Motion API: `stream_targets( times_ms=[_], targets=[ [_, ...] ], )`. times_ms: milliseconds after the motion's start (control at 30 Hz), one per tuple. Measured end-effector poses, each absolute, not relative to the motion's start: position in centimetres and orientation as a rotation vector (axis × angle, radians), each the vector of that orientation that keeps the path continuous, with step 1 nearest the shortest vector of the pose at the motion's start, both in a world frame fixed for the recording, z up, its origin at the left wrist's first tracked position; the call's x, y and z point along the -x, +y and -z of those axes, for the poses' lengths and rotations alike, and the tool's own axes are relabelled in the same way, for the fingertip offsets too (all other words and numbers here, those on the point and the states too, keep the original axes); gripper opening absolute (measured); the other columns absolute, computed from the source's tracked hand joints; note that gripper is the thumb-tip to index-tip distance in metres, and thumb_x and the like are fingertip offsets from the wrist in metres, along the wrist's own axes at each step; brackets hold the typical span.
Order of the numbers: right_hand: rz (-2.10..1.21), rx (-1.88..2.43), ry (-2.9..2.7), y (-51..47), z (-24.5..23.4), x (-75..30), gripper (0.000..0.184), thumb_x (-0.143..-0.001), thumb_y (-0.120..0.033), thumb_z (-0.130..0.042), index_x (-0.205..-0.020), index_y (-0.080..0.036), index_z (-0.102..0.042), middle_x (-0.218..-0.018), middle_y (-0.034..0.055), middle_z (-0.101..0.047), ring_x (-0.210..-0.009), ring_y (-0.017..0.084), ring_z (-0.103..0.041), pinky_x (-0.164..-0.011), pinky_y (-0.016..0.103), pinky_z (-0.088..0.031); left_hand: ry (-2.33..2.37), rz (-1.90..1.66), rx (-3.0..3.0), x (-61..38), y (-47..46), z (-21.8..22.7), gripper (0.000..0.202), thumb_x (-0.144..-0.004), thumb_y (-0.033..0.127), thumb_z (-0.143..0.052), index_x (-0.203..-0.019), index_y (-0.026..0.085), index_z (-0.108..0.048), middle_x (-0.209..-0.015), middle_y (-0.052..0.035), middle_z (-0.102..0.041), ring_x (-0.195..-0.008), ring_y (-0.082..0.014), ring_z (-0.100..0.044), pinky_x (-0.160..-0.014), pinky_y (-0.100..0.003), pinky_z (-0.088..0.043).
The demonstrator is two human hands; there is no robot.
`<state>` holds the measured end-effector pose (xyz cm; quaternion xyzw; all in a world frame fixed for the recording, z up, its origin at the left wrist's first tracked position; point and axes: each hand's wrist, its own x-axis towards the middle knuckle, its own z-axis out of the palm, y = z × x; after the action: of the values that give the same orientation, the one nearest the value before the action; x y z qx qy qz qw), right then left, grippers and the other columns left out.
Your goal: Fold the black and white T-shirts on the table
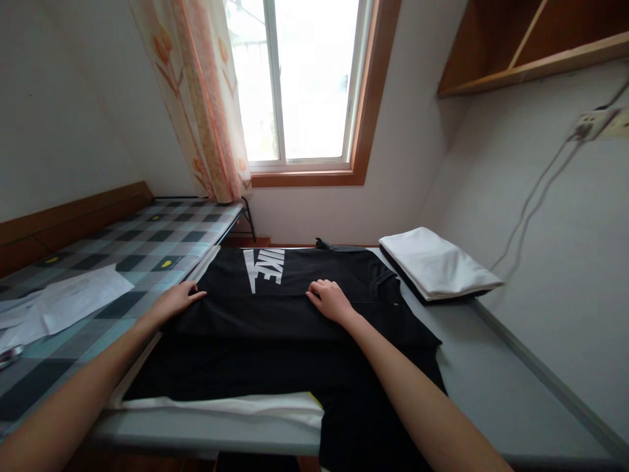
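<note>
A black T-shirt (295, 364) with a large white printed logo lies spread over the table, its near sleeve hanging past the front edge. A crease crosses it, and its near part looks doubled over. At the shirt's left edge, my left hand (177, 301) pinches the fabric between thumb and fingers. My right hand (330, 300) sits on the middle of the shirt along the crease, with curled fingers closed on the cloth; its fingertips are partly hidden. White cloth (275, 405) shows from under the shirt along the near and left sides.
A folded white garment (427, 262) rests on something black at the table's (511, 380) back right. To the left is a bed with a checkered mattress (171, 229) and loose papers (73, 298). A cable (535, 183) hangs from a wall socket. A wooden shelf (540, 69) juts out overhead.
</note>
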<state>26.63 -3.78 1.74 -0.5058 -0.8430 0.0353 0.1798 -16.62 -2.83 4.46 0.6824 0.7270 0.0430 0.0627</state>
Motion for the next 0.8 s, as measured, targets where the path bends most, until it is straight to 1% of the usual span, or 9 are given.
stream_targets(
  times_ms=[133, 233, 300, 367, 500, 567, 633, 733, 800],
  targets=[
    [-0.09, 1.435, -2.388, -3.9, -1.8, -26.5, 0.021, -0.095, -0.034, -0.047, -0.093, -0.02, -0.062, -0.091, 0.0051, -0.065, -0.087, 0.018, -0.057, -0.077, 0.03, -0.035, 2.404, 0.066, -2.207, 14.5, -3.8, -5.6, 0.039, -0.081, 0.054, -0.049, -0.095, 0.021, -0.063, -0.094, -0.0126, -0.069, -0.086, -0.0308, -0.065, -0.069, -0.035, -0.046],
    [-0.078, 1.444, -2.387, -3.9, -1.7, -26.5, 0.021, -0.095, -0.034, -0.046, -0.092, -0.02, -0.062, -0.091, 0.0052, -0.065, -0.088, 0.019, -0.057, -0.078, 0.03, -0.035, 2.365, -0.004, -2.453, 11.8, -3.9, -6.2, 0.031, -0.083, 0.044, -0.051, -0.099, 0.021, -0.063, -0.106, -0.0126, -0.065, -0.097, -0.0303, -0.061, -0.077, -0.036, -0.046],
    [-0.063, 1.444, -2.384, -3.9, -1.6, -26.5, 0.021, -0.095, -0.034, -0.046, -0.091, -0.02, -0.062, -0.091, 0.0053, -0.065, -0.088, 0.019, -0.057, -0.078, 0.03, -0.035, 2.311, -0.109, -2.567, 9.3, -3.7, -6.2, 0.03, -0.084, 0.042, -0.051, -0.101, 0.021, -0.064, -0.109, -0.0127, -0.063, -0.104, -0.0307, -0.058, -0.084, -0.039, -0.044],
    [-0.052, 1.443, -2.38, -3.8, -1.5, -26.4, 0.022, -0.096, -0.035, -0.045, -0.091, -0.02, -0.061, -0.091, 0.0053, -0.064, -0.088, 0.019, -0.057, -0.078, 0.031, -0.035, 2.217, -0.23, -2.621, 6.6, -3.2, -6.0, 0.031, -0.086, 0.042, -0.05, -0.103, 0.02, -0.065, -0.111, -0.013, -0.062, -0.107, -0.0309, -0.055, -0.088, -0.041, -0.043],
    [-0.061, 1.442, -2.382, -3.8, -1.5, -26.5, 0.022, -0.095, -0.035, -0.045, -0.091, -0.02, -0.061, -0.091, 0.005, -0.064, -0.087, 0.019, -0.056, -0.079, 0.031, -0.035, 1.974, -0.384, -2.643, 1.7, -0.9, -4.7, 0.039, -0.09, 0.048, -0.045, -0.105, 0.02, -0.065, -0.114, -0.0126, -0.062, -0.109, -0.0295, -0.055, -0.087, -0.04, -0.044],
    [-0.071, 1.439, -2.389, -3.9, -1.6, -26.5, 0.022, -0.095, -0.035, -0.045, -0.092, -0.02, -0.061, -0.09, 0.005, -0.063, -0.087, 0.018, -0.055, -0.08, 0.031, -0.036, 1.849, -0.439, -2.642, 0.0, 0.6, -3.5, 0.045, -0.092, 0.052, -0.041, -0.113, 0.02, -0.063, -0.119, -0.0125, -0.061, -0.113, -0.0286, -0.055, -0.089, -0.039, -0.045],
    [-0.072, 1.444, -2.392, -4.0, -1.7, -26.5, 0.022, -0.094, -0.035, -0.045, -0.094, -0.021, -0.062, -0.092, 0.0058, -0.062, -0.089, 0.019, -0.054, -0.081, 0.032, -0.037, 1.749, -0.464, -2.643, -0.9, 2.2, -2.2, 0.05, -0.093, 0.054, -0.036, -0.122, 0.021, -0.059, -0.128, -0.0123, -0.057, -0.123, -0.0285, -0.049, -0.097, -0.041, -0.042],
    [-0.025, 1.514, -2.334, -4.2, -1.6, -26.4, 0.03, -0.092, -0.042, -0.048, -0.107, -0.022, -0.063, -0.11, 0.0102, -0.059, -0.105, 0.024, -0.05, -0.091, 0.037, -0.036, 1.698, -0.423, -2.598, -1.2, 3.8, -0.6, 0.059, -0.093, 0.057, -0.031, -0.135, 0.021, -0.051, -0.143, -0.0124, -0.046, -0.136, -0.0313, -0.035, -0.108, -0.045, -0.032],
    [0.01, 1.595, -2.296, -4.2, -1.3, -26.3, 0.043, -0.09, -0.051, -0.048, -0.123, -0.025, -0.059, -0.129, 0.0133, -0.051, -0.124, 0.03, -0.04, -0.1, 0.045, -0.029, 1.723, -0.378, -2.552, -1.0, 4.2, 0.1, 0.064, -0.093, 0.06, -0.029, -0.141, 0.02, -0.045, -0.149, -0.0126, -0.039, -0.139, -0.0341, -0.029, -0.11, -0.049, -0.027]
  ],
)
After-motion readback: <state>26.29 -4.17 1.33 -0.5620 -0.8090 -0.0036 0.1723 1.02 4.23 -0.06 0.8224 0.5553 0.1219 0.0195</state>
